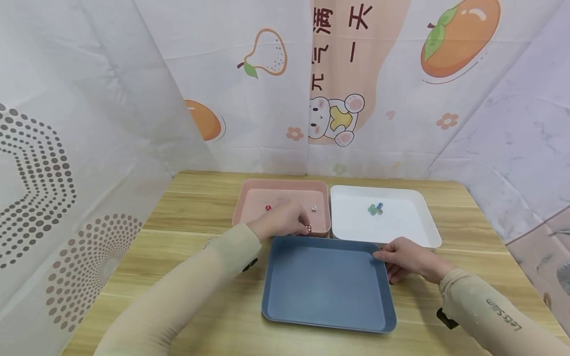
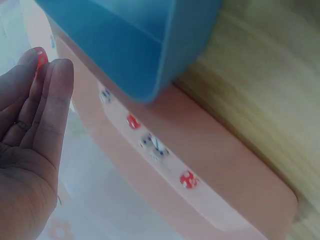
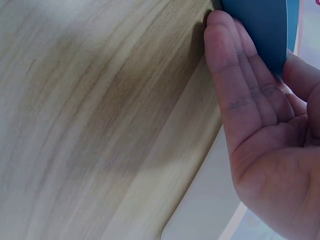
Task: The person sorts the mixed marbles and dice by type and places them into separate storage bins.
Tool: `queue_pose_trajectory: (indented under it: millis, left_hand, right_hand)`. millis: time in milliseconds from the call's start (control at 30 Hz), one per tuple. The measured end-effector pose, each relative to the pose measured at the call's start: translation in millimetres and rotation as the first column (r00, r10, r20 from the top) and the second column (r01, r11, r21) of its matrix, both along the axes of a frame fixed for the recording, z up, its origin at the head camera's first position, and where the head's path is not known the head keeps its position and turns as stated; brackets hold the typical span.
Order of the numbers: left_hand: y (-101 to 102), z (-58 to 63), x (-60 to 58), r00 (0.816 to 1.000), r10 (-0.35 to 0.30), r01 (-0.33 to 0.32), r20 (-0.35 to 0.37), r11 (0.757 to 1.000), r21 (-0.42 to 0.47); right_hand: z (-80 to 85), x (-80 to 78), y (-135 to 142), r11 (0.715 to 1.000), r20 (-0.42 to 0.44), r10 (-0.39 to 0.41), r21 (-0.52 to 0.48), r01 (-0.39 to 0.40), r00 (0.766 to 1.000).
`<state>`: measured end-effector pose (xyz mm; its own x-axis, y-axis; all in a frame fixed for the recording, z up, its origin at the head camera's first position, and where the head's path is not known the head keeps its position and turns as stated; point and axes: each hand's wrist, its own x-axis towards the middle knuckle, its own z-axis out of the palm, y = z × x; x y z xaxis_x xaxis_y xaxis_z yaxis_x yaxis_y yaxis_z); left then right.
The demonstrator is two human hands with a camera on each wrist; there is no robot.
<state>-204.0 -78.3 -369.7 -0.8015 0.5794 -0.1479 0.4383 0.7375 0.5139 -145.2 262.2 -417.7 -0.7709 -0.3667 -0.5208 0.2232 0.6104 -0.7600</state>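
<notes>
Over the front edge of the pink tray (image 1: 249, 184), my left hand (image 1: 283, 218) pinches a red die (image 1: 308, 229) with white dots. The same red die (image 2: 41, 57) shows between thumb and fingertips in the left wrist view. Inside the pink tray lie a red die (image 2: 188, 179), another red die (image 2: 132, 121) and several white dice (image 2: 106, 96). My right hand (image 1: 410, 258) grips the blue tray (image 1: 329, 282) near its far right corner, thumb on the rim and fingers along the outer wall. In the right wrist view, that hand (image 3: 270, 115) holds the tray's side.
A white tray (image 1: 401, 225) stands right of the pink one, with a small cluster of green and blue translucent pieces (image 1: 373, 209) in it. The blue tray sits in front of both on the wooden table (image 1: 187, 207). A printed curtain (image 1: 267, 109) hangs behind.
</notes>
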Motion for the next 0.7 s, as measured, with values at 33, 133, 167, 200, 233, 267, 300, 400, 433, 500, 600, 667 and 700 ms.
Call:
queue_pose_trajectory:
  millis: [33,133,167,200,233,267,300,400,433,500,600,667,700]
  left_hand:
    - [-2,0.5,-1.8,1.0,0.008,-0.008,-0.003,1.0,0.002]
    - [-11,0.9,-8.3,1.0,0.03,-0.03,0.004,1.0,0.007]
    - [-13,0.3,-10.6,0.999,0.038,-0.038,0.009,0.999,0.006]
    - [-16,0.1,-12.7,0.999,0.048,-0.048,0.016,0.999,0.003]
    - [-19,0.2,-14.5,0.998,0.058,-0.058,0.03,0.998,0.001]
    - [-21,0.2,-16.5,0.997,0.067,-0.067,0.045,0.998,0.001]
    - [-24,0.2,-18.5,0.995,0.077,-0.077,0.058,0.997,0.002]
    - [-30,1.3,-23.3,0.99,0.1,-0.102,0.101,0.995,0.012]
    - [-32,1.8,-24.8,0.988,0.105,-0.108,0.109,0.994,0.017]
    - [-36,2.2,-28.1,0.987,0.113,-0.116,0.111,0.993,0.022]
    - [-41,1.7,-32.8,0.986,0.131,-0.134,0.102,0.991,0.018]
    - [-44,1.0,-35.9,0.984,0.147,-0.149,0.1,0.989,0.011]
    - [-46,0.7,-37.2,0.982,0.157,-0.159,0.1,0.987,0.006]
  right_hand:
    - [-0.1,-0.1,0,1.0,0.0,0.0,0.001,0.0,1.0]
    - [-0.2,-0.2,0,1.0,-0.004,0.003,0.001,-0.003,1.0]
    - [-0.5,-0.2,0,1.0,-0.006,0.005,0.0,-0.005,1.0]
    - [-0.7,-0.3,0,1.0,-0.008,0.007,0.0,-0.007,1.0]
    - [-0.9,-0.4,1,1.0,-0.008,0.008,-0.002,-0.008,1.0]
    - [-1.2,-0.5,1,1.0,-0.009,0.009,-0.003,-0.009,1.0]
    - [-1.5,-0.6,1,1.0,-0.008,0.01,-0.003,-0.01,1.0]
    - [-2.3,-1.1,2,1.0,-0.006,0.009,-0.002,-0.009,1.0]
    - [-2.6,-1.3,2,1.0,-0.005,0.008,-0.002,-0.008,1.0]
    - [-2.8,-1.5,2,1.0,-0.003,0.008,-0.001,-0.008,1.0]
    - [-2.6,-1.5,1,1.0,-0.004,0.01,-0.002,-0.01,1.0]
    - [-2.3,-1.1,1,1.0,-0.003,0.01,-0.002,-0.01,1.0]
    - [-2.1,-0.9,1,1.0,-0.004,0.01,-0.002,-0.01,1.0]
